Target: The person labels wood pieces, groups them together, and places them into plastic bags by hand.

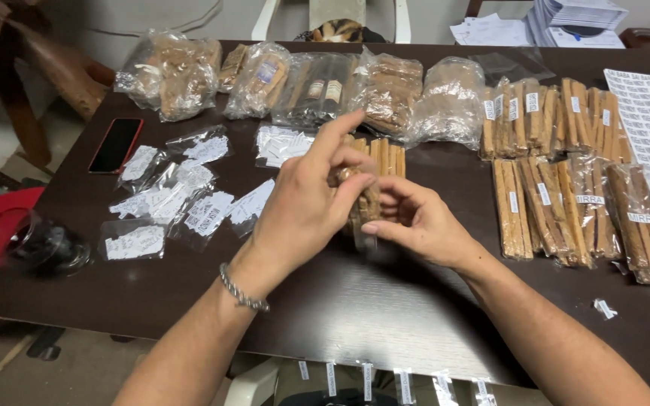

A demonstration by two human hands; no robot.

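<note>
Phone (115,144) far left on table (385,316); label bags (163,199) beside; stick packets (566,180) right; bulk bags (317,86) behind, contents unclear.

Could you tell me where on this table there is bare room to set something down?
Bare wood lies along the near table edge below both hands, and between the phone and label bags. The back row of bags and right-hand stick bundles are crowded.
</note>
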